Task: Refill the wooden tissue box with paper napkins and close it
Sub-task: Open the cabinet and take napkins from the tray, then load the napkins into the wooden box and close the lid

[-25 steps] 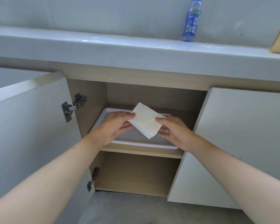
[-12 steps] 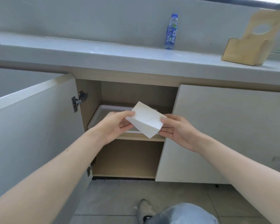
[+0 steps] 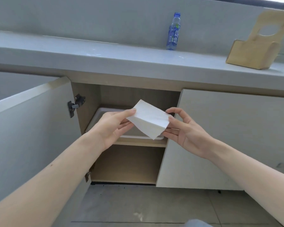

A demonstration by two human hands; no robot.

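The left hand [image 3: 112,128] and right hand [image 3: 189,135] pinch the napkin stack [image 3: 148,120] with their fingers [image 3: 170,133]; a loose hold could spill napkins onto the floor [image 3: 138,207].

Both forearms extended, left hand [image 3: 111,126] and right hand [image 3: 187,133], fingers [image 3: 170,133] pinching opposite ends of napkin stack [image 3: 150,119]

There is one thick stack of white paper napkins [image 3: 148,121], one light wooden tissue box with an oval hole in its raised lid [image 3: 252,53], one clear plastic water bottle with a blue label [image 3: 173,32] and one shallow white plastic tray [image 3: 138,137]. Two bare hands show, a left hand [image 3: 112,126] and a right hand [image 3: 185,131]. There are two pale grey cabinet doors, an open door [image 3: 31,136] and a closed door [image 3: 228,136], two dark metal hinges, an upper hinge [image 3: 75,104] and a lower hinge [image 3: 88,175], and one grey countertop [image 3: 105,58].
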